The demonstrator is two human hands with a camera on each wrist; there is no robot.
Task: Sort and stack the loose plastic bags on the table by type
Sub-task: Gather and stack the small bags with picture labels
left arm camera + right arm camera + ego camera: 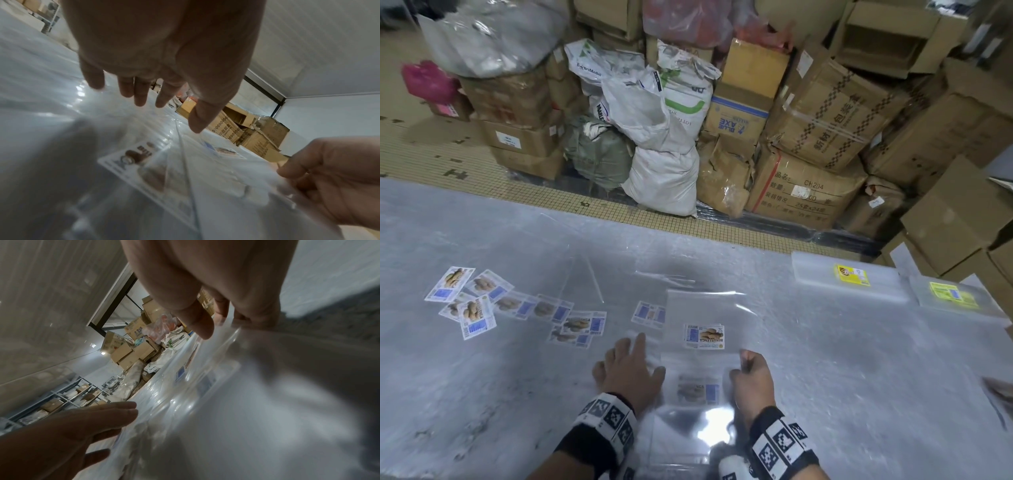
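Bags (698, 322) with peanut labels lie piled mid-desk (482, 394), more loose at left (517, 305). Left hand (631, 371) flat, fingers straight, pressing plastic. Right hand (751, 380) pinching top bag's edge. Stacking step now; next, line up edges, then reach left.

Bags spread across the table (482, 394), placed relative to the labelled bag (702, 329) at centre.

Left of it, touching its edge: one overlapped bag (649, 313), then a scattered row of loose bags (517, 305) reaching toward the far left. Nearer than it, partly under its near end: another bag (698, 390), flanked by the left hand (631, 373) lying flat on the left and the right hand (751, 380) pinching the edge on the right. Far right of it: two stacks (849, 277) (955, 296) side by side. Behind it, beyond the table: sacks (654, 137) and boxes (822, 113).
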